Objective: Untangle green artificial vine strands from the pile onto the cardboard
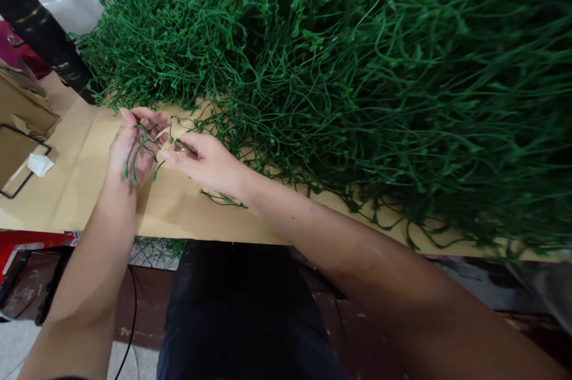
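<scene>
A few thin green plastic stems (142, 145) lie across the palm of my left hand (134, 148), whose fingers curl loosely upward around them. Close beside it on the right, my right hand (208, 162) pinches a green stem between thumb and fingertips. The fingertips of both hands almost meet. Behind and to the right, a large tangled heap of green stems (313, 70) spreads over the cardboard-coloured tabletop (102, 189). One loose sprig (223, 199) rests on the table just below my right hand.
A black bottle (49, 34) stands at the back left. Near the left edge are a cardboard box (22, 106), a black wire frame (18, 192) and a white crumpled piece (40, 164). Below the table's front edge, a red object (27, 241) shows at the left.
</scene>
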Motion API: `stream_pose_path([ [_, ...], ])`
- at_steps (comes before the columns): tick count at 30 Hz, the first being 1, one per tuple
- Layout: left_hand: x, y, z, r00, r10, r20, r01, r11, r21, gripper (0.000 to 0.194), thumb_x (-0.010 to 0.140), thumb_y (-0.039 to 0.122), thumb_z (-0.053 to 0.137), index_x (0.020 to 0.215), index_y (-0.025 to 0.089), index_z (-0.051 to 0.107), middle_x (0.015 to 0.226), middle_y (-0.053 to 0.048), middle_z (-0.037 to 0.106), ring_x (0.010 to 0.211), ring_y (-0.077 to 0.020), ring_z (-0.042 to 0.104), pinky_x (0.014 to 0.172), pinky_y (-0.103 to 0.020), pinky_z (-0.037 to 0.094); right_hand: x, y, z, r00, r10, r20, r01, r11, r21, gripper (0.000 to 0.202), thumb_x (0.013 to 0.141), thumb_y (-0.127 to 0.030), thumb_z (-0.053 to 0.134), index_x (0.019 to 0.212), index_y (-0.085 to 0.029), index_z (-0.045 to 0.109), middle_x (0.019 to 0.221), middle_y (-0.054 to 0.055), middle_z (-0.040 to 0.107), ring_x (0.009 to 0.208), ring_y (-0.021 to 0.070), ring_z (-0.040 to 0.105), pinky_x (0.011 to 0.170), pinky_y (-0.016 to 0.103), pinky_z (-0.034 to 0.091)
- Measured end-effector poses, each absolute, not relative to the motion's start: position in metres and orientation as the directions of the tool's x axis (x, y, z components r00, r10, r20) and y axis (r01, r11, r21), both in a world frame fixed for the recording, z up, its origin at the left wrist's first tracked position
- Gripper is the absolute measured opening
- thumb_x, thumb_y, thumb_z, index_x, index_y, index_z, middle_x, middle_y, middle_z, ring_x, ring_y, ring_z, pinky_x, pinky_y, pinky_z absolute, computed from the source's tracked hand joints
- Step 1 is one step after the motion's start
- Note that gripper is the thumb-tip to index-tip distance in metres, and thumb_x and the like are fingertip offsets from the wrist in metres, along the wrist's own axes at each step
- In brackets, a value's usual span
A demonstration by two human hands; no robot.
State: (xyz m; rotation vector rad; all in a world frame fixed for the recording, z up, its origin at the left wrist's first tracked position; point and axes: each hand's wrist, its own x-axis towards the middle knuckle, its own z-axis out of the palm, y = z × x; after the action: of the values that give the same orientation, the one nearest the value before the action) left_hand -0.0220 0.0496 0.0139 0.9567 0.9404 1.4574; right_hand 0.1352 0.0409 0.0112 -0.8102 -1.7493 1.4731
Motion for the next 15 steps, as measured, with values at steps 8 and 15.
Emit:
stream_pose_path([
  [8, -0.008, 0.044, 0.002, 0.06, 0.988, 0.143, -0.239, -0.125, 0.963, 0.045, 0.095, 0.046, 0.031, 0.09, 0.02, 0.067, 0.1, -0.004, 0.071, 0.1, -0.0171, 0.064, 0.092, -0.034, 0.047, 0.12, 0.04, 0.002, -0.465, 0.884, 0.056, 0.03, 0.079, -0.996, 0.025, 0.075, -0.035, 0.067, 0.084, -0.017, 0.052, 0.066, -0.006, 0.042, 0.06, 0.0075, 0.034, 0.055, 0.024, 0.027],
  [15, -0.002, 0.043, 0.003, 0.055, 0.989, 0.138, -0.29, -0.117, 0.95, 0.043, 0.095, 0.046, 0.03, 0.091, 0.021, 0.066, 0.094, -0.002, 0.072, 0.097, -0.0161, 0.064, 0.091, -0.032, 0.048, 0.117, 0.037, 0.0, -0.558, 0.827, 0.062, -0.153, -0.029, -0.988, 0.02, 0.082, -0.023, 0.059, 0.067, -0.018, 0.046, 0.058, -0.007, 0.035, 0.057, 0.0065, 0.034, 0.055, 0.022, 0.031],
])
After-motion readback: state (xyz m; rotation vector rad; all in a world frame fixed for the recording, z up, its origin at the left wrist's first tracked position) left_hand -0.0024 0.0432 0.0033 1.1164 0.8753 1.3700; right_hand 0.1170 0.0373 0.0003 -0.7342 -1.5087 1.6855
